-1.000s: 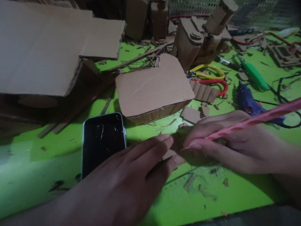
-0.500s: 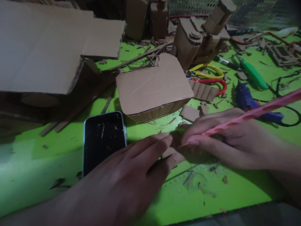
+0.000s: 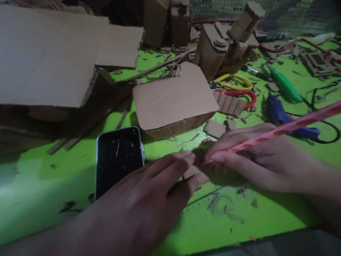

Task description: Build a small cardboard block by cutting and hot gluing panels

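Note:
My right hand (image 3: 255,160) grips a long pink tool (image 3: 279,131), its tip pressed down on a small cardboard piece (image 3: 193,172) on the green table (image 3: 39,185). My left hand (image 3: 149,199) lies flat with its fingertips holding that piece down, just left of the tool's tip. The piece is mostly hidden under both hands. A black phone (image 3: 118,156) lies face up beside my left hand.
A cardboard box shape (image 3: 173,97) sits just behind the hands. Large cardboard sheets (image 3: 53,53) fill the left. A cardboard model (image 3: 226,42), yellow and red scissors (image 3: 237,89), a green tool (image 3: 286,85) and a blue glue gun (image 3: 282,115) lie at the right. Scraps litter the table.
Both hands stay on the small cardboard piece almost unmoved. The view has shifted slightly.

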`<state>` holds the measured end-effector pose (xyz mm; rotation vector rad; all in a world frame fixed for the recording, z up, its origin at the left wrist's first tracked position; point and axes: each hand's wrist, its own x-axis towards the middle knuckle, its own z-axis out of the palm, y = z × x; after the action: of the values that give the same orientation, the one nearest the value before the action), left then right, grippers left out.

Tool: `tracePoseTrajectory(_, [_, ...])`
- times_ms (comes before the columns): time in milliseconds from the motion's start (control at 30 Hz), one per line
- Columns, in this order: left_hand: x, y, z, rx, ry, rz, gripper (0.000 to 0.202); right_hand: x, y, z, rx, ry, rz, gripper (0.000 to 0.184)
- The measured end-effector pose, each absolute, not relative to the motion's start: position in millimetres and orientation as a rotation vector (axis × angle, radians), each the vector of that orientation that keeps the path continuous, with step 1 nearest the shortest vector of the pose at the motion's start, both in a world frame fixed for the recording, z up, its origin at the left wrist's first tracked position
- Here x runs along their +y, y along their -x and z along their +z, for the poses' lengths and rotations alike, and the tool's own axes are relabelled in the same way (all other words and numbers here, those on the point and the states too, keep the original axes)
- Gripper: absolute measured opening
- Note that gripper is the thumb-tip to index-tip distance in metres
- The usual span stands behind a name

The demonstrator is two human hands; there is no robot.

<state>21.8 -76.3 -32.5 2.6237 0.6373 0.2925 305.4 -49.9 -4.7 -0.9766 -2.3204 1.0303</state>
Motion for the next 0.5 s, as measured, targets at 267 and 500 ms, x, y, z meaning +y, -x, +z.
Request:
tracePoseTrajectory(267, [-75.7,-23.8,-33.7,0.64,-2.635,0.298,0.046,-49.0,-306.4,-2.7,-2.327,0.998,0.964,0.02])
tracePoseTrajectory(500, [-74.3,-23.1,-32.6,0.635,-2.612,0.296,0.045,-49.3,-310.1,-5.1,-2.367,0.942,1.007,0.02])
